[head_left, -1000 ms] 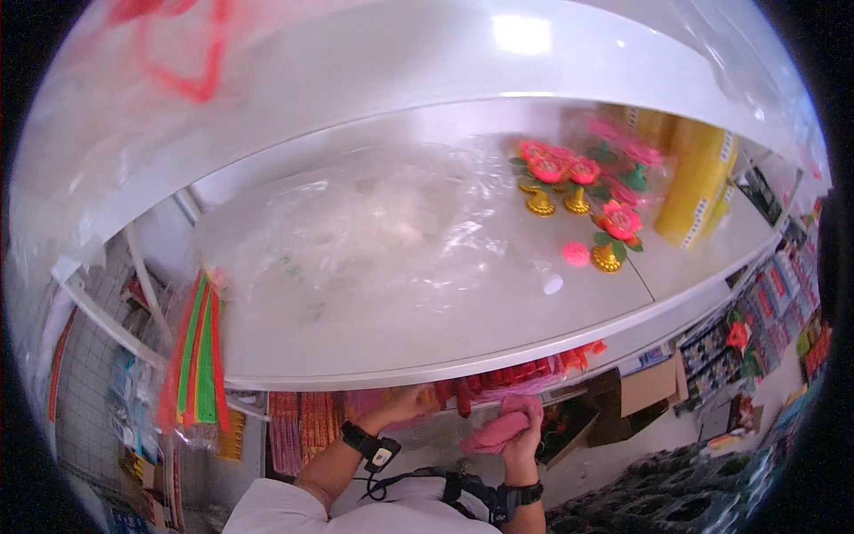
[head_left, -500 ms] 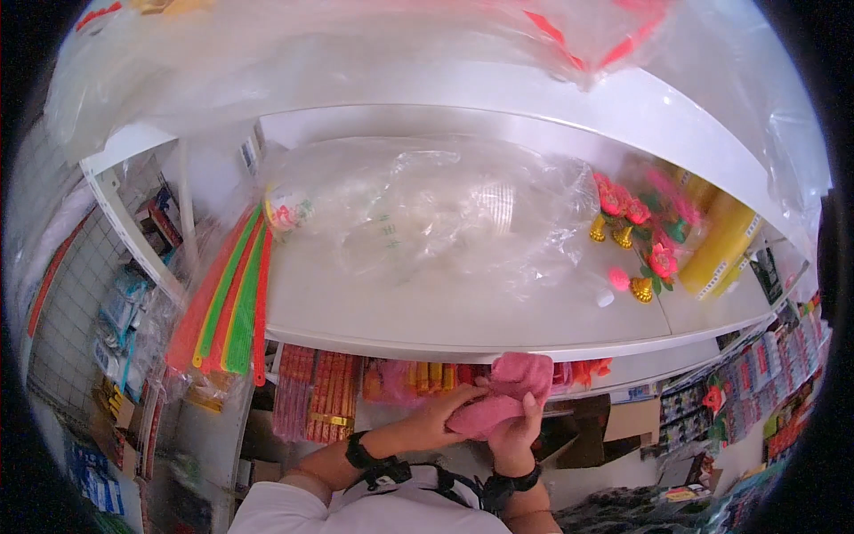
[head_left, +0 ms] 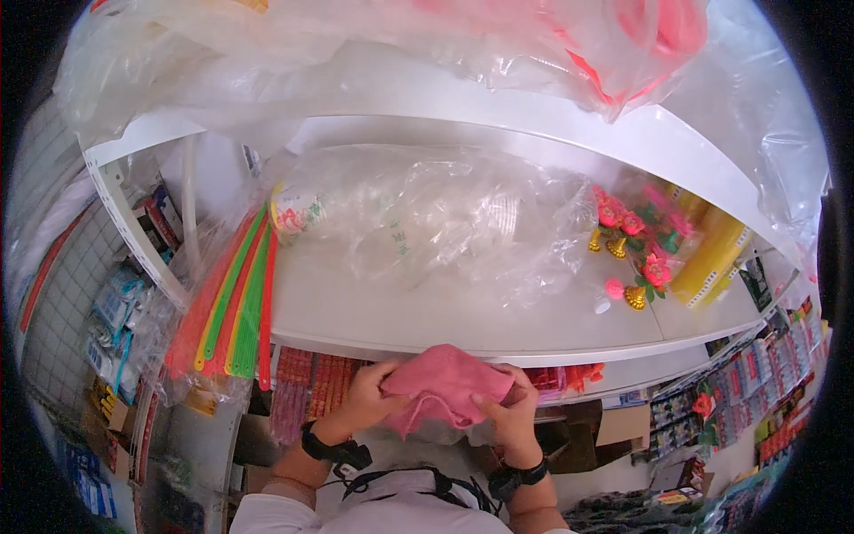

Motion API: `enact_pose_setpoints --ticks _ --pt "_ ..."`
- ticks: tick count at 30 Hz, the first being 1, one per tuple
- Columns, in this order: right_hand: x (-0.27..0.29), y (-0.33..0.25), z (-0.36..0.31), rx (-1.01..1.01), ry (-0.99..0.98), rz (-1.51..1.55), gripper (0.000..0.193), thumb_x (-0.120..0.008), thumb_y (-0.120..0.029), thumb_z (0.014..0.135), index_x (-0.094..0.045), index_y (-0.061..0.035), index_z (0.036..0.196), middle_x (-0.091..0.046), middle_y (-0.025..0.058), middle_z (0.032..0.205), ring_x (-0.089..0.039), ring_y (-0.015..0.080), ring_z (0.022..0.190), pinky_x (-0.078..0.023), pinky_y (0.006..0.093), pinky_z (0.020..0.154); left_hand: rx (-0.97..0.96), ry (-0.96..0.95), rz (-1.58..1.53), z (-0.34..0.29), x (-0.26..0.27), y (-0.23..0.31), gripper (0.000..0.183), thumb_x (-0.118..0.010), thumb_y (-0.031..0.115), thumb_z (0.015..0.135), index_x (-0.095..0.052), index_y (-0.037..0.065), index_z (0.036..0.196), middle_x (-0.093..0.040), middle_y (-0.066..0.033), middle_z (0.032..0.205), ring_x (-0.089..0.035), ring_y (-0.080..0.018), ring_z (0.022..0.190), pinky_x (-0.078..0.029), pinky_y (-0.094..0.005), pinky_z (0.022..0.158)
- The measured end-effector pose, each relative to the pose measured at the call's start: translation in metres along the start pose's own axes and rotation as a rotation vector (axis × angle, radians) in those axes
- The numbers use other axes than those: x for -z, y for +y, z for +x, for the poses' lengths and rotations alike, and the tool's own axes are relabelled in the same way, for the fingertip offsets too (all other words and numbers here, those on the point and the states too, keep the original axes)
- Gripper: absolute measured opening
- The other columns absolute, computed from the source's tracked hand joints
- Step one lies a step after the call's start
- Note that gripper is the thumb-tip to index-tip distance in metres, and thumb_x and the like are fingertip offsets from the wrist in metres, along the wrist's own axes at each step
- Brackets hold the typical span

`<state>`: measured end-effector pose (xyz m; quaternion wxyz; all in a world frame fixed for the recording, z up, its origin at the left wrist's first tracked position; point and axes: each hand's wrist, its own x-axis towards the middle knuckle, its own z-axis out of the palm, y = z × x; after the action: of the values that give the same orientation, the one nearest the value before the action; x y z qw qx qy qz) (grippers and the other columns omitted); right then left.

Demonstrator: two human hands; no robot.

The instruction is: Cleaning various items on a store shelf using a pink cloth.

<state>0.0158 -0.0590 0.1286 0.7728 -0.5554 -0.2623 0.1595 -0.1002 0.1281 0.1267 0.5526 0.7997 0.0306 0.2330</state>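
A pink cloth (head_left: 447, 381) is spread between my two hands in front of the shelf edge, its lower side folded and hanging in creases. My left hand (head_left: 366, 400) is closed on the cloth's left end. Its right end is pinched by my right hand (head_left: 513, 411), with the thumb lying on top of the fabric. Some of the fingers are hidden under the cloth. Both hands are just below the front lip of the white shelf (head_left: 427, 320).
Clear plastic packaging (head_left: 427, 214) lies across the shelf. Red and green plastic strips (head_left: 233, 294) hang over its left end. Artificial flowers (head_left: 654, 270) in gold holders and yellow rolls (head_left: 712, 254) stand at the right. Red packets (head_left: 334, 383) fill the lower shelf. Plastic bags (head_left: 400, 44) cover the top.
The cloth, bunched and folded between my hands before, is now opened wider. My hands have moved apart, the left one further to the left. The view has shifted slightly.
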Motion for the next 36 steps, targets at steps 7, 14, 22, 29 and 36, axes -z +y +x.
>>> enact_pose_setpoints --ticks 7,14,22,29,36 --pt "-0.012 -0.033 0.019 0.299 0.053 -0.354 0.043 -0.071 0.0 0.063 -0.047 0.0008 0.099 -0.057 0.0081 0.087 -0.054 0.011 0.078 -0.046 0.0231 0.065 -0.531 0.603 0.445 0.017 0.006 0.053 0.03 -0.067 -0.002 0.055 -0.055 0.003 0.082 -0.054 -0.0118 0.078 -0.051 -0.029 0.068 -0.041 -0.0337 0.06" --pt "-0.02 -0.033 0.051 0.408 0.312 -0.69 0.044 -0.066 0.001 0.065 -0.042 -0.0012 0.101 -0.048 0.0074 0.078 -0.049 0.0146 0.068 -0.041 0.0231 0.06 -0.158 0.062 0.977 0.047 -0.002 0.032 0.051 -0.062 0.034 0.068 -0.049 0.013 0.113 -0.04 -0.0131 0.116 -0.034 -0.0341 0.11 -0.027 -0.0468 0.092" --pt "0.0 -0.004 0.042 0.579 -0.109 -1.258 0.043 -0.059 -0.023 0.072 -0.047 -0.0031 0.108 -0.047 0.0125 0.111 -0.037 0.0306 0.111 -0.023 0.0464 0.094 -0.268 -0.011 1.129 0.055 -0.057 0.009 0.053 -0.054 0.042 0.071 -0.049 0.015 0.115 -0.041 -0.0152 0.119 -0.037 -0.0329 0.111 -0.024 -0.0565 0.09" --pt "0.078 0.0 0.041 0.514 0.234 -1.433 0.029 -0.055 -0.019 0.074 -0.055 -0.0054 0.099 -0.05 0.0118 0.108 -0.044 0.0285 0.103 -0.026 0.0455 0.093 -0.51 -0.096 0.992 0.093 -0.143 0.009 0.048 -0.056 0.039 0.069 -0.052 0.01 0.108 -0.044 -0.0145 0.116 -0.04 -0.0334 0.107 -0.029 -0.0564 0.085" --pt "0.172 -0.01 0.063 0.595 0.601 -1.392 0.02 -0.047 -0.012 0.075 -0.057 -0.0002 0.089 -0.054 0.013 0.093 -0.047 0.0303 0.094 -0.025 0.045 0.094 -0.695 -0.034 0.984 0.146 -0.255 0.018 0.042 -0.049 0.033 0.073 -0.051 0.007 0.107 -0.044 -0.0194 0.113 -0.041 -0.0361 0.105 -0.031 -0.0553 0.084"
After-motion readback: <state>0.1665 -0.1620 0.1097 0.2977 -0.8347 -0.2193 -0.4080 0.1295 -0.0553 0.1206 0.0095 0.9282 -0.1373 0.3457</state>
